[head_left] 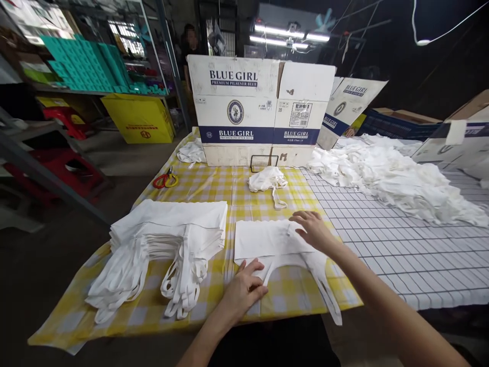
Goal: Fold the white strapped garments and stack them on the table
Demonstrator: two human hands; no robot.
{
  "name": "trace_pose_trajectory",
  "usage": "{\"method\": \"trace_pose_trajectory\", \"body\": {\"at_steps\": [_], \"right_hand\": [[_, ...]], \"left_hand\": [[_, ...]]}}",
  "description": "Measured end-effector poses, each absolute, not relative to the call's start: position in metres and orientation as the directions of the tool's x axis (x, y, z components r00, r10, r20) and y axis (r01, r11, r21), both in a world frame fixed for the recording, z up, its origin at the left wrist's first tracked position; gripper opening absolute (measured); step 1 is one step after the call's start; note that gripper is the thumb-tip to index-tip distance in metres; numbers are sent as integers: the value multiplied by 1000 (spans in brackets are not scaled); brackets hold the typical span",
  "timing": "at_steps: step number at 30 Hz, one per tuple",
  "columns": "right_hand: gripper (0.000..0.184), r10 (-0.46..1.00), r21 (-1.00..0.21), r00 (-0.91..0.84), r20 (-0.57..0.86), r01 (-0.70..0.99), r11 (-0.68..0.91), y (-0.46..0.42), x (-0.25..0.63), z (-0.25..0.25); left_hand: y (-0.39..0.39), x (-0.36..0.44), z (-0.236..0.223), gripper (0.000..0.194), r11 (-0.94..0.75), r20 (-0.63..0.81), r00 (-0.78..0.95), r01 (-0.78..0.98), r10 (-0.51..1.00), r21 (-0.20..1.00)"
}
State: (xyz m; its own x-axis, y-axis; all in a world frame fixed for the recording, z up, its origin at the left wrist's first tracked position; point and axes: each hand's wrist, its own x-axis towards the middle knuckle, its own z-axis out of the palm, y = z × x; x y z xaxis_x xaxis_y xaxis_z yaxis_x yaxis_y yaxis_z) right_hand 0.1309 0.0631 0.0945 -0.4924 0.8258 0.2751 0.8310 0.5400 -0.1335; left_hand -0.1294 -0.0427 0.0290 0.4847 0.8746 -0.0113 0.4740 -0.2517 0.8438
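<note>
A white camisole-like top [263,243] with thin straps lies flat on the yellow checked cloth in front of me, straps toward my body. My left hand [244,289] rests at its lower left by a strap, thumb and fingers apart. Over the upper right part of the top is my right hand [314,230], its fingers stretched out; whether they press on the fabric I cannot tell. To the left sits a neat stack of similar white tops [171,216], their straps hanging toward the near edge. A small crumpled white piece [267,179] lies beyond the top.
Red and yellow-handled scissors [165,179] lie at the left edge of the checked cloth [214,188]. A tall white carton [237,109] stands at the back. Right of it, a heap of white garments [393,173] covers a grid-patterned cloth [378,265]. A person [188,56] stands behind.
</note>
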Motion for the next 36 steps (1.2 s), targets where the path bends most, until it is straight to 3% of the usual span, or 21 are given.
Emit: {"method": "trace_pose_trajectory", "body": {"at_steps": [5, 8, 15, 20, 27, 32, 36], "right_hand": [[38, 823, -293, -532, 198, 770, 567, 38, 110, 68], [44, 774, -312, -607, 181, 711, 630, 6, 84, 64], [7, 722, -110, -668, 182, 716, 690, -5, 58, 40], [20, 741, 64, -594, 313, 792, 607, 24, 98, 37], [30, 765, 134, -482, 428, 870, 474, 48, 145, 54], [25, 759, 1, -443, 478, 864, 504, 41, 145, 52], [20, 778, -338, -281, 561, 780, 526, 26, 134, 51]], "left_hand": [[-38, -134, 35, 27, -154, -71, 468, 426, 881, 891], [-35, -136, 40, 29, -101, -95, 474, 371, 876, 923], [-32, -136, 40, 33, -96, -63, 483, 298, 873, 950], [-32, -136, 40, 31, -113, -84, 485, 364, 870, 924], [-33, -134, 39, 30, -122, -88, 465, 402, 881, 907], [-33, -134, 39, 27, -121, -89, 467, 400, 880, 908], [-30, -135, 43, 26, -145, -71, 477, 400, 876, 905]]}}
